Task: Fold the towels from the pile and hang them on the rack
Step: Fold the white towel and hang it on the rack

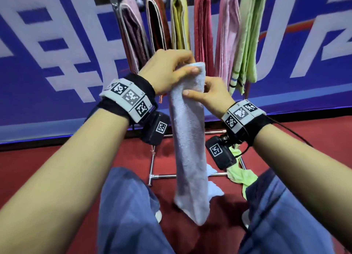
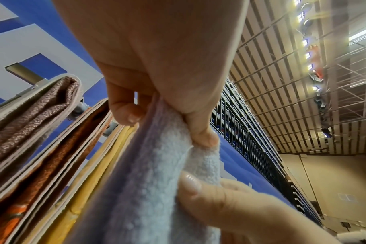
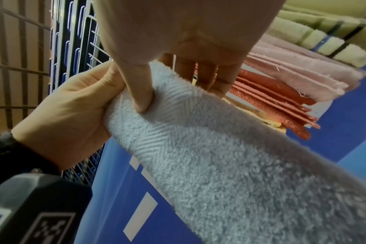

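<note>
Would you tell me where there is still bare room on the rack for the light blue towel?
The rack top is crowded: six folded towels hang close together, mauve towel to green towel. Its ends are cropped, so free bar cannot be confirmed. Bare red floor lies left of the rack's base.

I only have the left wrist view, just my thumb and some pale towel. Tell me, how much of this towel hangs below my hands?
Observer: In the head view the pale blue towel hangs as one long folded strip, past the knees.
Operator: Where is the other hand?
Observer: The right hand pinches it just below the left hand.
Operator: Any towels left to fold?
Observer: A green towel lies on the floor by the rack base.
</note>
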The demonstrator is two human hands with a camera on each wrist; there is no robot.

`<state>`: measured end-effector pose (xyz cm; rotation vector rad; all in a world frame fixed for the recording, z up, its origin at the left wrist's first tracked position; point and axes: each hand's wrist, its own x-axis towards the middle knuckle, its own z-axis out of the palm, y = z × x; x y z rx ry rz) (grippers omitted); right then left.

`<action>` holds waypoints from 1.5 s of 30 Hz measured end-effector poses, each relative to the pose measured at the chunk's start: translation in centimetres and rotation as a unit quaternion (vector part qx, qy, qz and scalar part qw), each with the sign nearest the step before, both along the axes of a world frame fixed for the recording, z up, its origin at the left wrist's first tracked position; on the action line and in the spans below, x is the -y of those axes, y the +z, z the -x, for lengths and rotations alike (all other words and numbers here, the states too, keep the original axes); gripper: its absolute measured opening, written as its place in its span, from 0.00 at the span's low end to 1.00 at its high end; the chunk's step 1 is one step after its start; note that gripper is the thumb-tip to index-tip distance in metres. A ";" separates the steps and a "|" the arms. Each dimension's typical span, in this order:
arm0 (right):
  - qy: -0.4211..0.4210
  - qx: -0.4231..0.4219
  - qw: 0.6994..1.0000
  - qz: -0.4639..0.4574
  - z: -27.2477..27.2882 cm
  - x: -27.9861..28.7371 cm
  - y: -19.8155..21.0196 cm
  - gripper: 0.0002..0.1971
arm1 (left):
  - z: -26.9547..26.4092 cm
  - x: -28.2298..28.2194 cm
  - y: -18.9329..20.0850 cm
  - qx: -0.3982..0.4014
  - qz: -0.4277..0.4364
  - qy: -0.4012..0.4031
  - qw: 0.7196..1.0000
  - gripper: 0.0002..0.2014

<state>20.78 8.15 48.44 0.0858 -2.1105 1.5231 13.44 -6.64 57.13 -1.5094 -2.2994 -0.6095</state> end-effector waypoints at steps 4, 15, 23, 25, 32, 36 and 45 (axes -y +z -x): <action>-0.073 0.023 0.992 -0.100 -0.4 -0.4 -0.5 0.16 | 0.1 -0.3 -1.4 0.011 0.038 0.046 0.998 0.18; -0.048 0.001 0.986 -0.160 -3.0 2.9 -3.6 0.23 | -1.1 -1.0 -4.4 0.176 -0.005 0.202 0.963 0.13; -0.156 0.031 0.961 -0.227 -3.5 4.2 -3.6 0.24 | -1.7 -1.2 -4.8 0.319 -0.077 0.234 0.915 0.14; -0.181 0.001 0.962 -0.206 -3.1 3.9 -3.5 0.16 | -1.7 -1.4 -4.7 0.341 -0.083 0.235 0.907 0.13; -0.173 -0.021 0.982 -0.066 -2.0 2.3 -2.9 0.11 | -1.7 -0.8 -5.9 0.467 -0.124 0.177 0.857 0.13; -0.085 0.035 0.992 0.087 -1.6 1.1 -1.4 0.12 | -1.0 -0.1 -7.7 0.434 -0.170 0.185 0.865 0.21; -0.036 0.044 0.997 0.059 -2.0 -0.5 -0.5 0.11 | -0.5 1.3 -7.8 0.280 -0.075 0.006 0.957 0.10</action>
